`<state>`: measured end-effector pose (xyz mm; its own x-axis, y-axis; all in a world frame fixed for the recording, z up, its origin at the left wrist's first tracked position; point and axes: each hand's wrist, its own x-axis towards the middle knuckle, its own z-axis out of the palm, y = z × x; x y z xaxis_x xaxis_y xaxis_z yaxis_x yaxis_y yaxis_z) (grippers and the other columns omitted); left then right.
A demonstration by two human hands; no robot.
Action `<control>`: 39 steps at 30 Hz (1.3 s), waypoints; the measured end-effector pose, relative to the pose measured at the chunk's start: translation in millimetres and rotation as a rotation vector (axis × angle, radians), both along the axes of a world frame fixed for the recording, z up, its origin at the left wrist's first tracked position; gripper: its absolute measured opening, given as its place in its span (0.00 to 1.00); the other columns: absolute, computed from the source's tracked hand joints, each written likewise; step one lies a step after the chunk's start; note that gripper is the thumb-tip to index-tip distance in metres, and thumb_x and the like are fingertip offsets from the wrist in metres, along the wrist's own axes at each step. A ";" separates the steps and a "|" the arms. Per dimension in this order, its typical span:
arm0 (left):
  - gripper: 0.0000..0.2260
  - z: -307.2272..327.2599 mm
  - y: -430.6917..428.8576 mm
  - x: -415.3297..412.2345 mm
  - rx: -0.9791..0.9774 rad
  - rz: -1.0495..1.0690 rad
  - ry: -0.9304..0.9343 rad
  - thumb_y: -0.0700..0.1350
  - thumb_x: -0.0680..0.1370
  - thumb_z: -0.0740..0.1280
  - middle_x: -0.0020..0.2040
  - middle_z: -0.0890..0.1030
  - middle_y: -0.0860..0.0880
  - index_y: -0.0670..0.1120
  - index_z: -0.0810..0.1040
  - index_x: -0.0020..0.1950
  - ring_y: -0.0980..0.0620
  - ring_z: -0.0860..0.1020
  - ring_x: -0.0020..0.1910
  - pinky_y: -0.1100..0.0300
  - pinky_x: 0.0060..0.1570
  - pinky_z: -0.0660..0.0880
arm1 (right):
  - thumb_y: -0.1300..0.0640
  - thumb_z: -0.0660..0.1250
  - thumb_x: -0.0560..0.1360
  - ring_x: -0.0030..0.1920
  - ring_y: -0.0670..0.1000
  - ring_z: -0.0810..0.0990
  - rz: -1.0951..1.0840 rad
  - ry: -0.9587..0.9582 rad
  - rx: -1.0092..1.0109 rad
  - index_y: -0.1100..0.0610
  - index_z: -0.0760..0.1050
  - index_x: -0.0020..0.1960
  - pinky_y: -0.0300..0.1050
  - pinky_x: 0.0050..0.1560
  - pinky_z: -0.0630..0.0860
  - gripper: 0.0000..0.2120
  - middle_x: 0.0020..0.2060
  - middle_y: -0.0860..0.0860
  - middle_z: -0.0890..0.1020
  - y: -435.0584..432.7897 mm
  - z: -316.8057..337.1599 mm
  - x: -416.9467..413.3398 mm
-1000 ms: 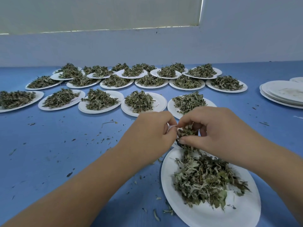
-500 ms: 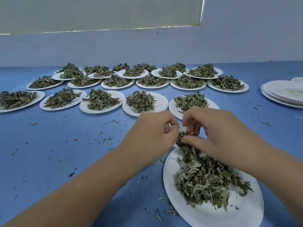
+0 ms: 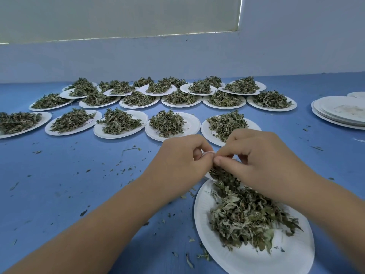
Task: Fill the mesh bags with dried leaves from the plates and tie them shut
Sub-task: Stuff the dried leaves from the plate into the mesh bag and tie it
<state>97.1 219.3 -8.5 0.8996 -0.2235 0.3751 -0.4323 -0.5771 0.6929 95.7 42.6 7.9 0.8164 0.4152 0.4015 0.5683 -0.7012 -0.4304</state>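
Observation:
A white paper plate (image 3: 246, 260) lies close in front of me at the lower right, heaped with dried green leaves (image 3: 246, 212). Above its far rim my left hand (image 3: 177, 161) pinches the white edge of a thin mesh bag (image 3: 207, 153), most of which is hidden behind my fingers. My right hand (image 3: 262, 161) meets it thumb to thumb, fingers curled and pinching at the bag's mouth, with a tuft of leaves hanging just below both hands.
Several white plates (image 3: 120, 133) piled with dried leaves fill the back of the blue table (image 3: 59, 184) in rows. A stack of bare plates (image 3: 339, 113) sits at the far right. Leaf crumbs are scattered over the table. A pale wall rises behind.
My right hand has come up off the leaf pile and closed in against my left hand at the bag's mouth. The left hand has stayed in place.

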 end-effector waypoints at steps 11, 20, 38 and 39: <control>0.08 1.6 -0.2 1.1 -0.059 0.044 0.083 0.45 0.75 0.69 0.26 0.70 0.52 0.51 0.78 0.36 0.61 0.66 0.23 0.73 0.26 0.62 | 0.23 0.64 0.54 0.41 0.44 0.76 -0.147 0.345 -0.141 0.43 0.64 0.46 0.43 0.39 0.75 0.32 0.44 0.41 0.73 -3.0 5.4 -5.6; 0.07 1.2 -1.3 1.3 -0.067 0.065 0.100 0.44 0.75 0.69 0.26 0.70 0.53 0.50 0.78 0.37 0.60 0.66 0.23 0.73 0.26 0.63 | 0.34 0.73 0.60 0.38 0.46 0.72 -0.160 0.283 -0.199 0.47 0.60 0.48 0.41 0.36 0.71 0.30 0.45 0.42 0.66 14.5 -4.9 -16.1; 0.08 1.5 -1.1 0.1 -0.074 0.066 0.084 0.45 0.76 0.69 0.25 0.70 0.56 0.51 0.78 0.37 0.61 0.66 0.22 0.74 0.26 0.62 | 0.55 0.70 0.69 0.39 0.43 0.74 -0.132 0.251 -0.104 0.44 0.65 0.44 0.34 0.32 0.67 0.14 0.45 0.40 0.70 3.6 4.9 -10.9; 0.08 1.5 -1.1 0.1 -0.075 0.067 0.081 0.44 0.76 0.69 0.25 0.70 0.56 0.51 0.78 0.37 0.61 0.66 0.22 0.74 0.26 0.62 | 0.55 0.70 0.69 0.38 0.43 0.74 -0.132 0.244 -0.087 0.44 0.65 0.44 0.34 0.32 0.68 0.14 0.44 0.40 0.71 3.2 5.2 -11.1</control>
